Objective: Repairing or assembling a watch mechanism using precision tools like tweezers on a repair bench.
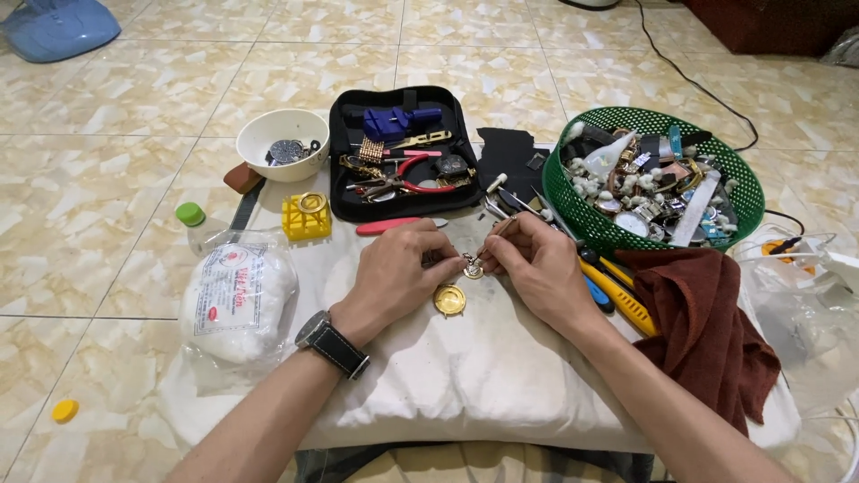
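Watch movement [472, 266], small and brassy, sits pinched in the left hand [394, 273] above a gold watch case [449, 300] on a white pillow [465, 367]; the right hand [537, 264] pinches a slim tool [497, 231], best kept steady and light.

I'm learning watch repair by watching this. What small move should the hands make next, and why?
Probably steady the small round part with the left hand while the right hand eases its thin tool in: both hands already meet on it, above the gold watch case.
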